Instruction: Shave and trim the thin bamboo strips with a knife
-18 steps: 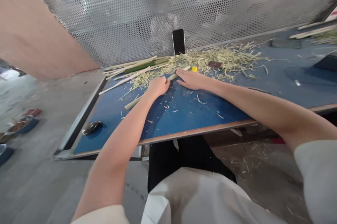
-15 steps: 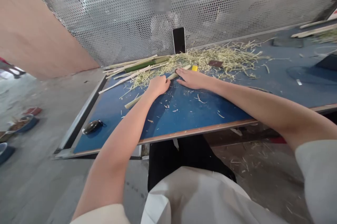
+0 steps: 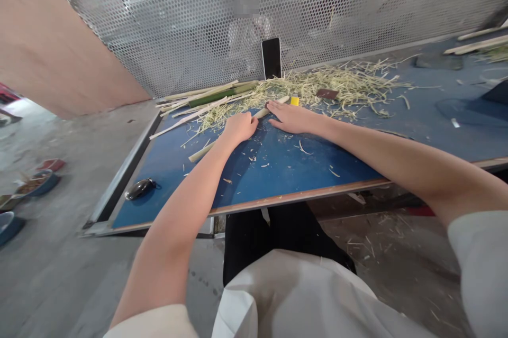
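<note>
My left hand [image 3: 240, 127] is closed around a pale bamboo strip [image 3: 201, 152], which lies slantwise on the blue tabletop, partly behind my wrist. Farther along the same strip, my right hand [image 3: 291, 117] presses down with its fingers together and its thumb apart. A small dark brown piece [image 3: 267, 104], like sandpaper, shows beneath its fingertips; most of it is hidden. Just beyond the right hand sits a yellow object [image 3: 294, 101]. Behind both hands spreads a heap of thin bamboo shavings [image 3: 341, 84], with a flat brown piece [image 3: 327, 94] on it.
Several bamboo strips, one green [image 3: 222, 95], lie at the back left. A phone [image 3: 272, 58] leans against the perforated metal screen [image 3: 178, 26]. A dark shiny object [image 3: 140, 189] rests near the left front corner of the blue table [image 3: 278, 179]. More strips [image 3: 476, 45] lie far right.
The view has shifted very slightly. Both hands keep nearly the same place on the bamboo strip, and no object has visibly been moved.
</note>
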Tool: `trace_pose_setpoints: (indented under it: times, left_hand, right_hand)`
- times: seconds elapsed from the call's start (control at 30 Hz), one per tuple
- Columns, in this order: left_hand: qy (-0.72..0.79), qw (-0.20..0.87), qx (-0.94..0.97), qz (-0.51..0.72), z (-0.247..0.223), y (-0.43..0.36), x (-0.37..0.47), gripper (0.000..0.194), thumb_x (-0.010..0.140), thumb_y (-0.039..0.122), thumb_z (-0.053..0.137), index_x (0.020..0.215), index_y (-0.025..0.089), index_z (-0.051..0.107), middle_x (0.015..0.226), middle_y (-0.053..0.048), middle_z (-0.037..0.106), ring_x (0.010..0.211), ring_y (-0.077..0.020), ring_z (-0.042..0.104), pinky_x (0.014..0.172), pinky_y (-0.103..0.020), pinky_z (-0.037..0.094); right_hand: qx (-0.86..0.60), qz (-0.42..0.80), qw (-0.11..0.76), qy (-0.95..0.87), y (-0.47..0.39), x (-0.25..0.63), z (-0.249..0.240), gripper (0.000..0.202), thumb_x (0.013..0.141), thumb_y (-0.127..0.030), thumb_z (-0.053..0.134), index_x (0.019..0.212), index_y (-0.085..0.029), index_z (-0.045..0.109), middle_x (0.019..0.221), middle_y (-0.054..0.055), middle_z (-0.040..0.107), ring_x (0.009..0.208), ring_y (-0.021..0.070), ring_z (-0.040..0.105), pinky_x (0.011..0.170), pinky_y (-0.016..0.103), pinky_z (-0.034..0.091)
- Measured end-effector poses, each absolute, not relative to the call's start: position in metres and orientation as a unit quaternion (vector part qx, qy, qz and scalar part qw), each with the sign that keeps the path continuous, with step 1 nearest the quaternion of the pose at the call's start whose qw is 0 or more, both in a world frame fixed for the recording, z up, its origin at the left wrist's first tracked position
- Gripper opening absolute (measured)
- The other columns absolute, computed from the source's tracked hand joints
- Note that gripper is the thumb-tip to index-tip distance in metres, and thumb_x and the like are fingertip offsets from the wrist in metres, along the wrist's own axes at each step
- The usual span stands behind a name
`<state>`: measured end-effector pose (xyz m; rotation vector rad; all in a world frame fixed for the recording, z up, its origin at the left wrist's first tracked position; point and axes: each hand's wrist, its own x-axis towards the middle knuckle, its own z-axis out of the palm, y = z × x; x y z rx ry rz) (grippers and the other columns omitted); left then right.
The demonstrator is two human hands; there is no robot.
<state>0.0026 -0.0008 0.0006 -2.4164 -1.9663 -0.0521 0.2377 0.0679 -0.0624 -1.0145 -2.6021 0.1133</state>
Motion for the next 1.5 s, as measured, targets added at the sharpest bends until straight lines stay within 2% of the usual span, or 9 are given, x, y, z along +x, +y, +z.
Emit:
trace_pose_setpoints:
  times: [0.17,0.4,0.6,0.77,0.9,1.1,1.2,1.33,1.5]
  left_hand:
    - [-0.631,0.015,-0.776,-0.018,0.001,-0.001,0.002,0.047,0.118,0.039,0.041,0.127,0.012,0.079,0.12,-0.022,0.082,0.113,-0.0343,0.077,0.097,-0.041,0.056]
    - [-0.627,0.013,-0.778,-0.023,-0.003,0.002,-0.001,0.048,0.118,0.042,0.041,0.124,0.014,0.079,0.118,-0.021,0.082,0.112,-0.0343,0.078,0.097,-0.041,0.056]
    - [-0.621,0.022,-0.783,-0.019,-0.003,0.002,-0.002,0.048,0.118,0.042,0.041,0.126,0.013,0.079,0.122,-0.022,0.082,0.114,-0.035,0.078,0.098,-0.042,0.057]
    - [-0.623,0.02,-0.781,-0.021,-0.003,0.004,-0.002,0.048,0.117,0.043,0.041,0.126,0.014,0.079,0.12,-0.021,0.083,0.112,-0.0348,0.078,0.096,-0.042,0.057]
    - [-0.622,0.022,-0.783,-0.019,-0.004,0.004,-0.003,0.048,0.117,0.041,0.041,0.125,0.013,0.079,0.121,-0.022,0.083,0.113,-0.036,0.078,0.096,-0.043,0.057]
    - [-0.625,0.014,-0.78,-0.021,-0.003,0.003,-0.002,0.048,0.117,0.043,0.042,0.125,0.014,0.079,0.12,-0.022,0.082,0.114,-0.0353,0.078,0.098,-0.042,0.056]
    - [-0.626,0.014,-0.78,-0.018,-0.003,0.004,-0.003,0.05,0.118,0.044,0.041,0.126,0.014,0.079,0.119,-0.022,0.082,0.111,-0.0348,0.078,0.097,-0.042,0.057]
    - [-0.623,0.012,-0.782,-0.022,-0.003,0.004,-0.004,0.048,0.117,0.043,0.042,0.127,0.014,0.079,0.12,-0.022,0.082,0.112,-0.0349,0.078,0.098,-0.043,0.056]
    - [-0.623,0.006,-0.782,-0.025,-0.003,0.005,-0.003,0.049,0.117,0.043,0.041,0.125,0.014,0.079,0.117,-0.022,0.082,0.111,-0.036,0.078,0.098,-0.044,0.057]
  right_hand:
    - [-0.358,0.038,0.175,-0.917,0.068,0.239,-0.06,0.087,0.112,-0.063,0.043,0.18,-0.009,0.039,0.184,0.019,0.04,0.169,0.0423,0.038,0.14,0.062,0.034]
    - [-0.331,0.033,0.195,-0.923,0.067,0.239,-0.052,0.071,0.114,-0.054,0.046,0.173,-0.016,0.052,0.176,0.017,0.053,0.162,0.0426,0.05,0.137,0.066,0.037]
    - [-0.276,0.054,0.203,-0.938,0.065,0.229,-0.052,0.061,0.116,-0.048,0.042,0.169,-0.021,0.059,0.173,0.013,0.058,0.159,0.0373,0.055,0.134,0.062,0.042]
    - [-0.335,0.036,0.219,-0.916,0.065,0.228,-0.056,0.066,0.115,-0.052,0.044,0.171,-0.018,0.055,0.173,0.016,0.058,0.161,0.0392,0.052,0.135,0.064,0.039]
    - [-0.322,0.036,0.191,-0.926,0.058,0.226,-0.052,0.072,0.113,-0.056,0.045,0.173,-0.016,0.052,0.177,0.015,0.052,0.166,0.0373,0.046,0.138,0.058,0.037]
    - [-0.361,0.041,0.195,-0.911,0.061,0.23,-0.047,0.065,0.114,-0.049,0.04,0.17,-0.021,0.057,0.173,0.013,0.058,0.158,0.0391,0.057,0.133,0.063,0.043]
    - [-0.366,0.038,0.203,-0.907,0.062,0.231,-0.048,0.068,0.112,-0.049,0.044,0.172,-0.019,0.056,0.172,0.015,0.059,0.159,0.0411,0.054,0.133,0.065,0.042]
    - [-0.323,0.057,0.194,-0.924,0.058,0.229,-0.045,0.067,0.112,-0.05,0.046,0.171,-0.021,0.057,0.174,0.012,0.057,0.16,0.0401,0.054,0.134,0.063,0.042]
    - [-0.373,0.046,0.203,-0.904,0.06,0.23,-0.045,0.061,0.112,-0.045,0.044,0.166,-0.022,0.062,0.17,0.012,0.063,0.152,0.0387,0.061,0.128,0.062,0.048]
